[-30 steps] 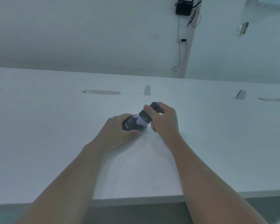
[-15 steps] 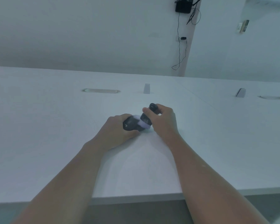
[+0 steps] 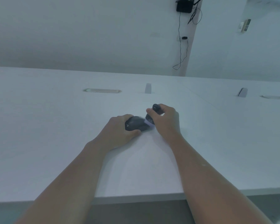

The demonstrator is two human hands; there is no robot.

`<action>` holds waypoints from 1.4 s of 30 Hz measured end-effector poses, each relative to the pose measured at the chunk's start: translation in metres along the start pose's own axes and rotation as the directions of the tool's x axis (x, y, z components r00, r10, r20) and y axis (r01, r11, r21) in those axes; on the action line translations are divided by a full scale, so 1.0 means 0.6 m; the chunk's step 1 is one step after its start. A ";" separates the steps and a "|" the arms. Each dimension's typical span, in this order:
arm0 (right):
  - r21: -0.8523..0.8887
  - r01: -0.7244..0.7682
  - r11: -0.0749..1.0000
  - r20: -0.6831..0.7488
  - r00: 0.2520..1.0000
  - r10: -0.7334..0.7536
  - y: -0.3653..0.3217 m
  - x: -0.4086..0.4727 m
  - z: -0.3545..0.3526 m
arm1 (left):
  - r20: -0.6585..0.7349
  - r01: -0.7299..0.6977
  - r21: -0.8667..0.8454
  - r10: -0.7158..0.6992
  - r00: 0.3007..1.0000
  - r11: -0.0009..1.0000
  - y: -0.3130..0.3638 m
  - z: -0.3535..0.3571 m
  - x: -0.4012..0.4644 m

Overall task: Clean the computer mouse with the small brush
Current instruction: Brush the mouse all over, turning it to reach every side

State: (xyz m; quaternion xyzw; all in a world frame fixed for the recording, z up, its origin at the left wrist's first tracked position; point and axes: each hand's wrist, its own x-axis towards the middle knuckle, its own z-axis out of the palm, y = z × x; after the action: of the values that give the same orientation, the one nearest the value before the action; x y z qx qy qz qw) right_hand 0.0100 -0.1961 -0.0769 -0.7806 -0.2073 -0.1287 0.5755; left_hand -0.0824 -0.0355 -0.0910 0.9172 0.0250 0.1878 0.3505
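Note:
A dark computer mouse (image 3: 136, 124) lies on the white table (image 3: 55, 143), held at its left side by my left hand (image 3: 118, 131). My right hand (image 3: 166, 122) grips a small brush (image 3: 152, 115) with a black handle and pale bristles. The bristles touch the right end of the mouse and look blurred. The handle's rounded top sticks out above my right fingers.
Two small grey upright blocks (image 3: 148, 88) (image 3: 242, 92) and two oval cable slots (image 3: 102, 90) (image 3: 274, 97) sit further back on the table. The table's front edge (image 3: 136, 198) runs below my forearms. A black box with hanging wires (image 3: 184, 5) is on the wall.
The brush has slid from the middle of the mouse toward its right end, and more of the mouse's top shows. My left hand stays on the mouse.

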 end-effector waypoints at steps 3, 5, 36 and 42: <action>0.019 0.046 0.999 -0.020 0.999 -0.046 -0.010 -0.001 -0.001 | 0.016 0.009 -0.007 -0.009 1.000 1.000 0.001 -0.001 -0.001; 0.088 0.100 0.991 0.032 0.994 -0.103 -0.026 -0.008 0.006 | 0.013 0.022 -0.011 -0.022 1.000 1.000 0.004 -0.002 0.000; 0.050 0.018 0.999 -0.124 0.992 -0.012 -0.023 -0.006 0.011 | -0.024 0.047 -0.108 -0.050 0.998 0.993 0.017 -0.004 -0.008; 0.096 0.062 0.993 -0.141 0.989 -0.048 -0.032 -0.009 0.002 | -0.035 0.038 -0.109 -0.042 0.999 0.993 0.015 -0.002 -0.006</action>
State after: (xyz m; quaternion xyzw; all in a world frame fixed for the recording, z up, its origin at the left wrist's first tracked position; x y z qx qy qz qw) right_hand -0.0036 -0.1908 -0.0635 -0.7339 -0.1944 -0.1878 0.6232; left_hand -0.0868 -0.0420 -0.0857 0.8926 0.0396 0.1988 0.4027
